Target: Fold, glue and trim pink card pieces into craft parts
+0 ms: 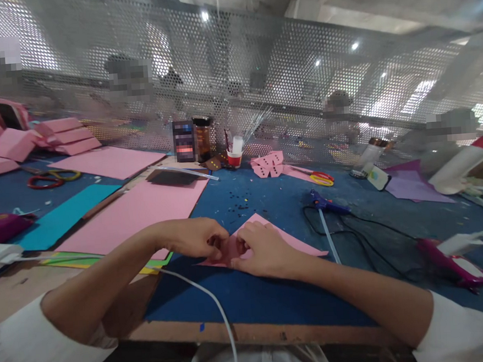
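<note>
A pink sheet of paper (289, 238) lies on the blue mat (253, 296) in front of me, partly folded. My left hand (196, 238) is closed, its fingertips pinching the paper's near left corner. My right hand (263, 251) rests on the same sheet just beside it, fingers curled and pressing the fold down. The two hands touch at the fingertips. The part of the paper under the hands is hidden.
Large pink sheets (138, 210), a teal sheet (62, 218), scissors (322, 178), a blue glue gun (323, 203) with black cable, a red cup (234, 156), jars (202, 138), folded pink shapes (268, 165) and pink boxes (67, 135) lie around. A perforated metal screen (259, 75) stands behind. A white cable (210, 299) crosses the table's wooden edge.
</note>
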The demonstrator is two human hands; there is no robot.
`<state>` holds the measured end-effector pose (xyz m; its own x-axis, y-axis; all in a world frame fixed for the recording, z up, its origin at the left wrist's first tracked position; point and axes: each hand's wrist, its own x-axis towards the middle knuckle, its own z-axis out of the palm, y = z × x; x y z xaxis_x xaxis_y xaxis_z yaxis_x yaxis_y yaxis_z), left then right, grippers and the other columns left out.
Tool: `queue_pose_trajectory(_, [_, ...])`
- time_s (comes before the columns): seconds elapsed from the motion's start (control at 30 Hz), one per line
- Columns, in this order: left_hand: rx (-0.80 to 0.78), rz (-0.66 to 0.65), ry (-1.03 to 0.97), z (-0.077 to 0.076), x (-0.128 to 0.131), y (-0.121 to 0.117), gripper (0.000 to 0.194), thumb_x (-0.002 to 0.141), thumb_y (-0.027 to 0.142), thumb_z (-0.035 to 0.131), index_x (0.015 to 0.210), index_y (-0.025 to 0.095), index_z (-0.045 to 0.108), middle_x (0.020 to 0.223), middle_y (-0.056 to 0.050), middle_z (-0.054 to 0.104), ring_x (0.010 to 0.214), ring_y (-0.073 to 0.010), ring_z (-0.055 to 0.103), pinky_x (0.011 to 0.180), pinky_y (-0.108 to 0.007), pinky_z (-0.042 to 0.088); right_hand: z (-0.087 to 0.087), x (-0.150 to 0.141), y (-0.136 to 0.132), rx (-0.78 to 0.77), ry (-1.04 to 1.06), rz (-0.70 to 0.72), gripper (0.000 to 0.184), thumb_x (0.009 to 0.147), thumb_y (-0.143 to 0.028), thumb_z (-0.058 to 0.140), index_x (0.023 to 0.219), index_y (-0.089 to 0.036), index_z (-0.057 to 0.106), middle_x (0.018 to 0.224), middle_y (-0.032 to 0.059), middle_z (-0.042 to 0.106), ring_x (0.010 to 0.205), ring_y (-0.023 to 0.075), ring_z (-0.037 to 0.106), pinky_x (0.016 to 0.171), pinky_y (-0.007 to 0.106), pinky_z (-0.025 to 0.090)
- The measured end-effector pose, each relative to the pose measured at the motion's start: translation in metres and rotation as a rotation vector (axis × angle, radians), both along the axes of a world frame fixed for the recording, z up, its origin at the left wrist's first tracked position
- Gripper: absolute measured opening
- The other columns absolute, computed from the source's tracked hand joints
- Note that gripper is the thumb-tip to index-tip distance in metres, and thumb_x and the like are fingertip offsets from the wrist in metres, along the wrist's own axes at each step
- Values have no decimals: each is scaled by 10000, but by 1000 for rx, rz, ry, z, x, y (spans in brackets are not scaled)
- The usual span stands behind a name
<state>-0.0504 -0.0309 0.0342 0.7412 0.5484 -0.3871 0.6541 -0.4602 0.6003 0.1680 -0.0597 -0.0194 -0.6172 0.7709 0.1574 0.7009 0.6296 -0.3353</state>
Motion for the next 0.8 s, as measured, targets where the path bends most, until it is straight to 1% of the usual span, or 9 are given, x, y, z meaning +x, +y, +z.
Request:
queue_pose_trajectory(0.17, [-42,2,-51,-6,0,3,176,722,146,598,876,190,674,750,35,656,711,-152,613,587,-208,426,0,1,2,-23,-7,24,369,845,-581,702,901,-221,644,1003,25,658,942,219,565,755,332,319])
queue_pose_trajectory(0.33, [11,-12,-32,-12,-1,5,194,711,150,606,886,197,676,760,38,670,710,-151,618,571,-211,412,0,-1,2,-29,-12,32,389,840,-606,702,924,-229,654,1014,25,663,956,229,568,758,340,311])
queue_pose_trajectory(0.43, [27,-16,-34,-12,0,5,213,703,144,604,893,196,683,766,36,678,714,-153,621,569,-212,409,-1,-3,2,-27,-20,33,404,838,-621,696,924,-228,653,1010,29,662,945,230,564,745,336,297])
queue_pose_trajectory(0.6, [13,-22,-40,-9,1,4,238,686,128,600,893,194,696,755,36,676,716,-155,624,576,-209,415,-1,-4,2,-20,-46,17,372,845,-588,698,918,-227,646,1010,34,654,929,226,560,710,325,276])
queue_pose_trajectory(0.8, [-2,-11,-47,-9,0,4,223,673,114,589,861,187,683,730,38,661,685,-147,607,558,-203,408,0,-6,1,5,-75,4,403,844,-606,688,920,-215,631,1021,45,649,940,232,563,721,328,295])
